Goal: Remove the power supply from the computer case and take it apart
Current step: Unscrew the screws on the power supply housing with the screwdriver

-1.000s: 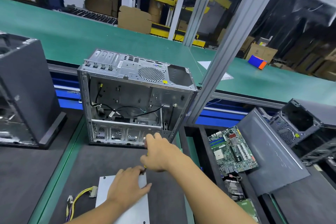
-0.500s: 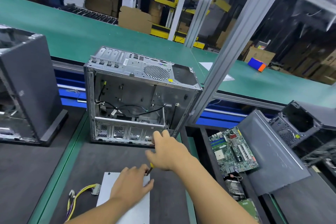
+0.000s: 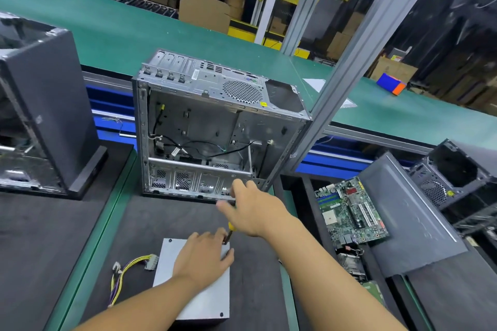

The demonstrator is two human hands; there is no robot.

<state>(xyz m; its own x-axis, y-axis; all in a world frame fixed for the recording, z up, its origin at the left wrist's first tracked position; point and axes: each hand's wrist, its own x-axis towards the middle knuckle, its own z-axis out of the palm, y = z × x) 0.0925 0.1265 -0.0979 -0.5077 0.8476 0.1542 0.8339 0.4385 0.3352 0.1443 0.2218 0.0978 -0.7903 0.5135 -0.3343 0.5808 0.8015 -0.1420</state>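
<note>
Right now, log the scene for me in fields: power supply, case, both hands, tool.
computer case: upright, side open, loose wires inside
power supply: out, flat on the black mat in front of the case, closed
left hand: rests flat on the power supply
right hand: grips yellow-handled screwdriver, tip at the unit's far right corner
cables: yellow bundle left of the unit

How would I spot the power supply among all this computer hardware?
Find the open silver computer case standing mid-bench. On the dark mat just in front of it lies the power supply, under the left hand. It is the only closed silver box with yellow wires trailing from its left side.
</note>
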